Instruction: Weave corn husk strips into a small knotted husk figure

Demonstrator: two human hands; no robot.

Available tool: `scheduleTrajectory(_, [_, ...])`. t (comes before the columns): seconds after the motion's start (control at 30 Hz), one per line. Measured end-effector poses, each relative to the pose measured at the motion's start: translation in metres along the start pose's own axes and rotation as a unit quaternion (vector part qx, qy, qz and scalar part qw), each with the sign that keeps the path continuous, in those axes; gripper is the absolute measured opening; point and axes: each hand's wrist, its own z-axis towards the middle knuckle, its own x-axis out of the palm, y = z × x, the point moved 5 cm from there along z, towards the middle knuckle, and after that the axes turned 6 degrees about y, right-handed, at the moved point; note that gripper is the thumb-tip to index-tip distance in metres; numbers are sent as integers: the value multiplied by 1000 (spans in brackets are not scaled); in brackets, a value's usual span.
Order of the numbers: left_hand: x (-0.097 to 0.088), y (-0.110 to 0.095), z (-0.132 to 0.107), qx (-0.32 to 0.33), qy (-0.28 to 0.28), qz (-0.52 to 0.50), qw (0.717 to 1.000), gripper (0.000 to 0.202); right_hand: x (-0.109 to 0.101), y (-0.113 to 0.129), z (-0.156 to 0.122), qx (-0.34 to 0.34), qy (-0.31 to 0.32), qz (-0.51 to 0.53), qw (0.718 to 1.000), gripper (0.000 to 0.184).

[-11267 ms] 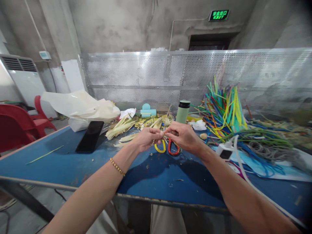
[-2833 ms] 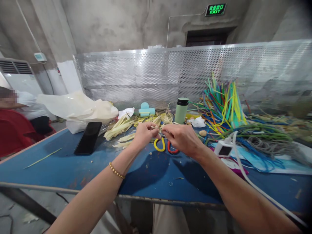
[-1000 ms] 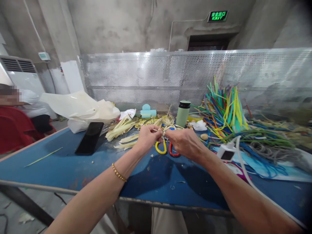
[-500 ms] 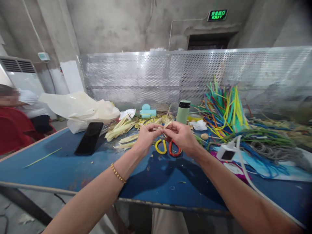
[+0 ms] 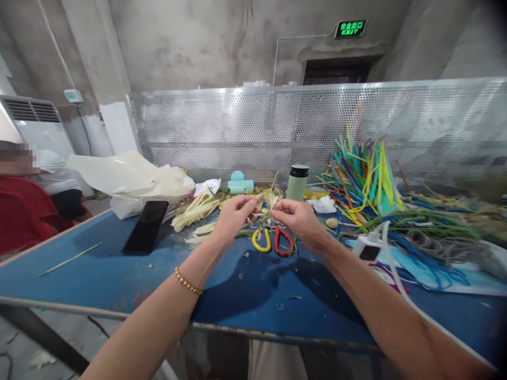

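My left hand [image 5: 232, 217] and my right hand [image 5: 299, 220] are raised over the blue table [image 5: 119, 264], fingers pinched on a small pale leaf strip piece [image 5: 264, 207] held between them. A gold bead bracelet sits on my left wrist. Just beneath the hands lie scissors [image 5: 273, 240] with one yellow and one red handle loop. Pale yellow leaf strips [image 5: 196, 208] are piled on the table behind my left hand.
A black phone [image 5: 146, 226], a cream plastic bag [image 5: 130, 177], a green flask [image 5: 297, 182], a teal object [image 5: 240, 182], a bundle of coloured strips [image 5: 364, 177], a white charger [image 5: 366, 248] with cable. A perforated metal screen [image 5: 277, 126] stands behind. A person sits at far left.
My hands have drawn slightly apart and the right hand has shifted a little right, still pinching the leaf piece. A person has appeared at far left since the earliest frame.
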Motion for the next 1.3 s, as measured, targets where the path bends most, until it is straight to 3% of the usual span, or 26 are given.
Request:
scheduleTrajectory(0.07, [-1, -8, -1, 67, -3, 110, 992, 14, 0, -3, 1, 0, 2, -22, 1000, 24])
scheduleTrajectory(0.17, [5, -16, -4, 166, 42, 231, 958, 18, 0, -6, 3, -1, 8, -43, 999, 25])
scheduleTrajectory(0.27, [11, -15, -5, 203, 97, 281, 933, 26, 0, -8, 3, 19, 15, -47, 999, 28])
scheduleTrajectory(0.37, [13, -11, -4, 200, 117, 293, 928, 27, 1, -9, 2, 38, 43, -19, 998, 30])
scheduleTrajectory(0.57, [15, -12, -4, 192, 132, 280, 931, 9, 7, -12, -1, 64, 115, 31, 991, 27])
scheduleTrajectory(0.67, [14, -13, -3, 160, 123, 263, 944, 5, 10, -11, -2, 63, 127, 36, 989, 27])
scheduleTrajectory(0.8, [7, -7, -1, 58, 72, 126, 988, 11, 12, -11, -2, 66, 113, 41, 991, 27])
scheduleTrajectory(0.93, [8, -4, -4, 3, 52, 32, 998, 22, 12, -17, -1, 99, 108, 94, 985, 31])
scheduleTrajectory(1.07, [9, -6, -6, -5, 52, 54, 997, 37, 11, -21, -1, 112, 93, 134, 980, 35])
scheduleTrajectory(1.17, [12, -6, -6, 17, 82, 116, 990, 45, 11, -21, -1, 110, 87, 146, 979, 34])
scheduleTrajectory(1.3, [12, -3, -5, 36, 60, 145, 987, 25, 13, -19, -2, 112, 84, 154, 978, 30])
